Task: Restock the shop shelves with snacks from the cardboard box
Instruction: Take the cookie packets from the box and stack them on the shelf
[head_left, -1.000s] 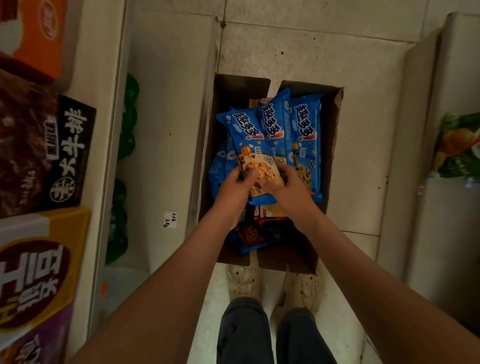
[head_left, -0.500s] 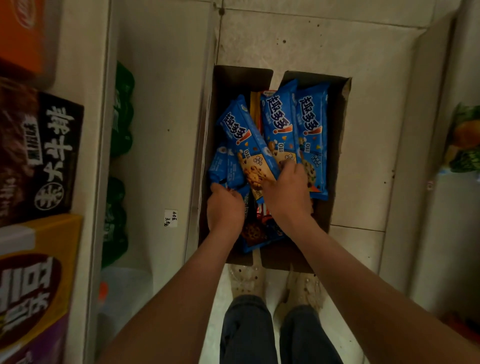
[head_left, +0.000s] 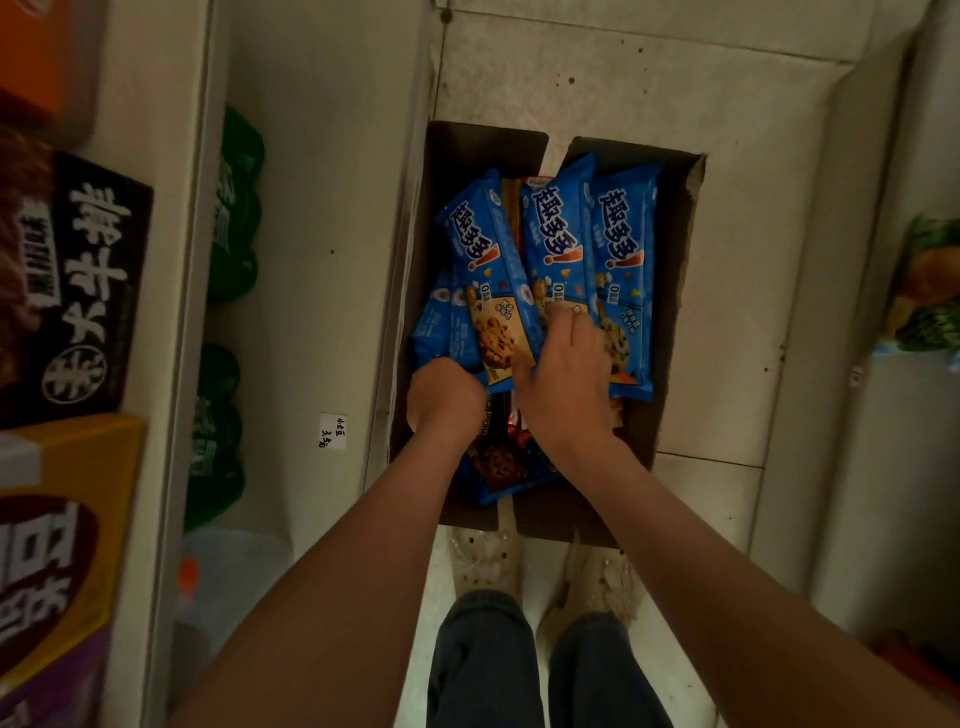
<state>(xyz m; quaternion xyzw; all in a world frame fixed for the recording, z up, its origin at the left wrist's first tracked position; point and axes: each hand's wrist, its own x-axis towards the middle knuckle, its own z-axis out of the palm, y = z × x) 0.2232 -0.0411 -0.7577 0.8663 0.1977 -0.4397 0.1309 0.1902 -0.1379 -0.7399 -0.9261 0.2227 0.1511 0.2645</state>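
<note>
Nearest, pale shoes (head_left: 485, 558) stand against the near flaps of the box (head_left: 672, 312). Just beyond, the left grip (head_left: 447, 395) is curled knuckles-up at the lower end of a tilted packet (head_left: 488, 270). Its fingers are tucked out of sight, so I cannot tell what it holds. The right grip (head_left: 566, 374) is narrow, fingers bent over the lower ends of the upright blue packets (head_left: 550, 244), thumb against the tilted one.

The packets stand on end, packed in the brown cardboard box on the tiled floor (head_left: 623, 83). They look light: flat, oblong, glossy film wraps, likely slick, with brittle cookies inside. They are best clasped across the flat faces, several together, or pinched at the crimped ends, without squeezing. Left of the box, a white shelf (head_left: 332, 156) carries green bags (head_left: 234, 208).
</note>
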